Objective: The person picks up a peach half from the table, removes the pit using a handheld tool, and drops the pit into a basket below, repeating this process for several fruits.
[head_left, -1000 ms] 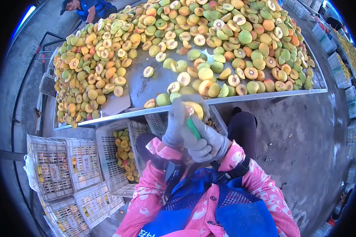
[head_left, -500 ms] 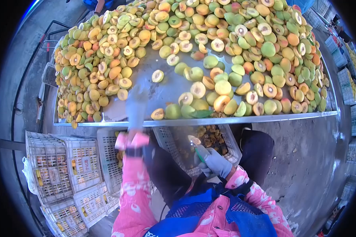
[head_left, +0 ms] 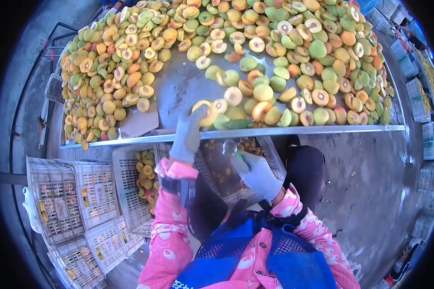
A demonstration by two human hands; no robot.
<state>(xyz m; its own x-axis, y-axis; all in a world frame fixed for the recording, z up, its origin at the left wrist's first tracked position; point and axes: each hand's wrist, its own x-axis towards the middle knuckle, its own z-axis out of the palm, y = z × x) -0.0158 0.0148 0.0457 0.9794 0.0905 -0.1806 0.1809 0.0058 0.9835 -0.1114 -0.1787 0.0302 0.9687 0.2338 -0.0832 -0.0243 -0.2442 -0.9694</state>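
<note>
My left hand (head_left: 188, 132), in a grey glove, is over the front edge of the metal table (head_left: 178, 86), its fingers closed on a yellow halved fruit (head_left: 207, 113). Lower and to the right, my right hand (head_left: 256, 176), also gloved, grips a green-handled tool (head_left: 238, 155) with a round metal end (head_left: 229, 147). This tool is above a crate (head_left: 275, 161) that holds pitted pieces and scraps. Many whole and halved fruits (head_left: 263, 92), green, yellow and orange, are heaped on the table, several with the brown stone side showing.
A crate of fruit pieces (head_left: 123, 168) stands below the table, left of my left arm. Stacked white crates (head_left: 58, 207) are at the far left. A flat piece of cardboard (head_left: 139, 124) lies on the table. More crates (head_left: 417, 98) line the right side, and my knees are under the table edge.
My left hand has gone from an empty blur over the table to holding a halved fruit nearer the right. My right hand stays above the crate; the fruit piece at its tool is gone.
</note>
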